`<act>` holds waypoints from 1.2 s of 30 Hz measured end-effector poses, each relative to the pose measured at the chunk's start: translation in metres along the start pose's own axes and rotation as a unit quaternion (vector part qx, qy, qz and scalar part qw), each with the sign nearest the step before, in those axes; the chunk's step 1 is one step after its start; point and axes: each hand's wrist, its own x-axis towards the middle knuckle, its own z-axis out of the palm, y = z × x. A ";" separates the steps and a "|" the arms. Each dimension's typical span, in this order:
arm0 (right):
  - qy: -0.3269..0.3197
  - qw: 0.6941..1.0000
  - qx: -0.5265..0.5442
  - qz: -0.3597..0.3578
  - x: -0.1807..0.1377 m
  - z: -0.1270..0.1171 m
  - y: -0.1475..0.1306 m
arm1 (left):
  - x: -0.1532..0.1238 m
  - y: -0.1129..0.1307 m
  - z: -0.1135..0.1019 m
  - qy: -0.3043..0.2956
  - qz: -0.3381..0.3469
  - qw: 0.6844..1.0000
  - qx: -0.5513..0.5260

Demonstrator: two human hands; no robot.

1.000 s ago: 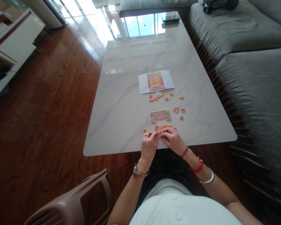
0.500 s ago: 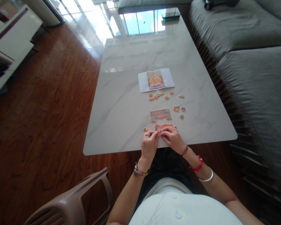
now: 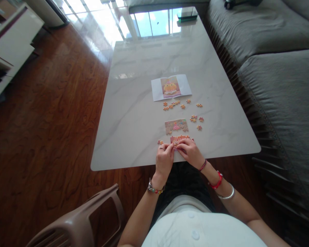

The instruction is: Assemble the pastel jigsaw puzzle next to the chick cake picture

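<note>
My left hand (image 3: 164, 157) is closed in a pinch at the lower edge of a partly joined pink-and-orange jigsaw section (image 3: 179, 138). Opposite it, my right hand (image 3: 192, 153) pinches at the same edge, fingertips nearly meeting the left ones. A small puzzle piece shows between them, mostly covered by the fingers. Just left of the section lie loose puzzle pieces (image 3: 160, 142). A second joined jigsaw section (image 3: 176, 126), beige with a pink shape, rests flat a little farther up.
A folded picture sheet (image 3: 156, 90) lies beyond several loose orange pieces (image 3: 171, 106). More pieces (image 3: 193, 118) sit to the right. All rest on a glossy white marble table (image 3: 128, 127). A dark flat object (image 3: 187, 16) is at its far end. A sofa (image 3: 285, 92) stands right, a plastic chair (image 3: 74, 219) lower left.
The view has shifted very slightly. Both hands stay pinched at the lower edge of the jigsaw section, and the pieces around them have not moved.
</note>
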 end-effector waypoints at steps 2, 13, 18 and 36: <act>-0.002 1.000 0.002 0.000 0.000 0.000 0.000 | 0.001 0.000 0.000 -0.004 0.001 1.000 0.001; -0.003 1.000 0.011 0.000 -0.001 0.000 0.001 | -0.007 -0.001 -0.015 -0.050 -0.012 0.999 0.001; 0.011 0.999 0.032 0.002 -0.002 -0.003 0.000 | -0.008 -0.001 -0.015 -0.030 -0.018 0.999 0.003; -0.007 0.976 0.193 0.100 -0.002 -0.017 -0.002 | -0.012 0.000 -0.014 -0.014 0.068 0.996 -0.052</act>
